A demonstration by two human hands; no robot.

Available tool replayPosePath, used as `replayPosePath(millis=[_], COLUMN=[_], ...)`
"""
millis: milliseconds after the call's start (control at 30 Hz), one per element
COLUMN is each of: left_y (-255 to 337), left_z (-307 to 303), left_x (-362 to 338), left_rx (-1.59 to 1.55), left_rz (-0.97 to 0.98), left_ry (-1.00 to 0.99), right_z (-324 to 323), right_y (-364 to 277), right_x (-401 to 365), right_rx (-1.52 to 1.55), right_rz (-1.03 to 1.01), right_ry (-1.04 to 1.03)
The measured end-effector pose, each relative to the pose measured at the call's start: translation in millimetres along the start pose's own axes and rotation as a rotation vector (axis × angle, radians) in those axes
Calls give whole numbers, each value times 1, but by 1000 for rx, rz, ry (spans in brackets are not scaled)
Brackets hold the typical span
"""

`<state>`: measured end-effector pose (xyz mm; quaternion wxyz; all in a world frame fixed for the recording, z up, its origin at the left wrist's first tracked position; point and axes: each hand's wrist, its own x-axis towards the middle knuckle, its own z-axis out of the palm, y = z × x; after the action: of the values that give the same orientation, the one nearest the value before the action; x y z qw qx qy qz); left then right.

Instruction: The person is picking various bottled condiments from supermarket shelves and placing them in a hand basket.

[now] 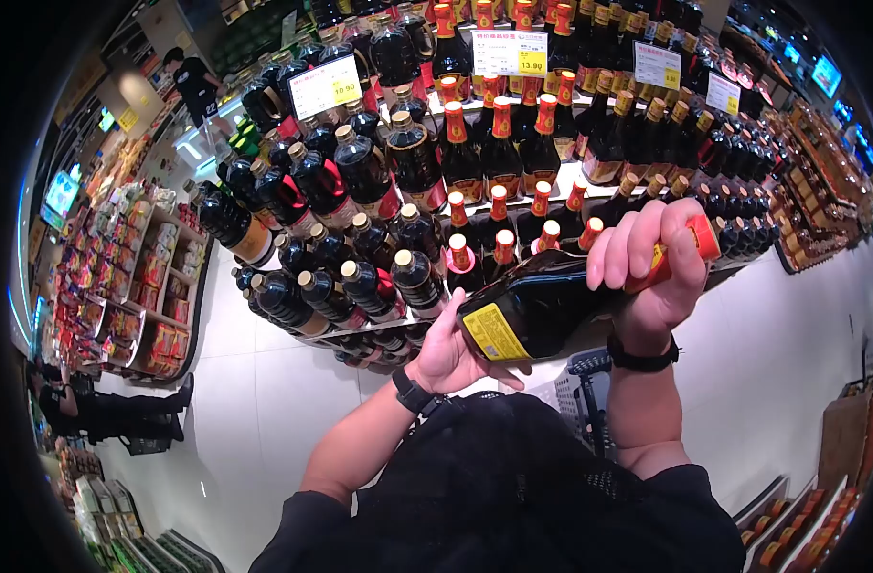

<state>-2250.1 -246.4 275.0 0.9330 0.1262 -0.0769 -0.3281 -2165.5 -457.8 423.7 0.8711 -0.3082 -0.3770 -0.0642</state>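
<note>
A dark glass bottle (pixel 537 304) with a red cap and a yellow label lies tilted across both hands, its neck toward the upper right. My right hand (pixel 651 258) is closed round the neck, just below the cap. Under the bottle's base, my left hand (pixel 456 351) supports it, thumb up at the side and fingers partly hidden beneath. The yellow label faces up near my left hand. Just beyond the bottle rises a tiered shelf (pixel 427 212) packed with dark bottles, some red-capped, others gold-capped.
Price signs (pixel 509 53) stand among the bottles. A grey basket or cart (pixel 582 392) is partly visible below the bottle. Snack shelves (pixel 155 286) line the left side. One person (pixel 193 84) stands at the upper left, another (pixel 102 413) at the far left. More shelves (pixel 819 191) are at the right.
</note>
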Motion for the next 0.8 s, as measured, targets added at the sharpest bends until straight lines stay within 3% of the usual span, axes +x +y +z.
replayPosePath(millis=[133, 300, 467, 800], left_y=[-10, -27, -43, -86], left_z=[-6, -9, -6, 17], left_x=[-27, -57, -70, -92], left_rx=[-111, -61, 186, 455], left_rz=[-64, -85, -17, 57], left_ry=[-176, -139, -58, 90], right_z=[13, 31, 36, 31], right_y=[-1, -10, -25, -55], right_x=[-30, -68, -106, -193], right_rx=[132, 28, -97, -14], right_rz=[-14, -46, -4, 148], right_ry=[-68, -23, 214, 638])
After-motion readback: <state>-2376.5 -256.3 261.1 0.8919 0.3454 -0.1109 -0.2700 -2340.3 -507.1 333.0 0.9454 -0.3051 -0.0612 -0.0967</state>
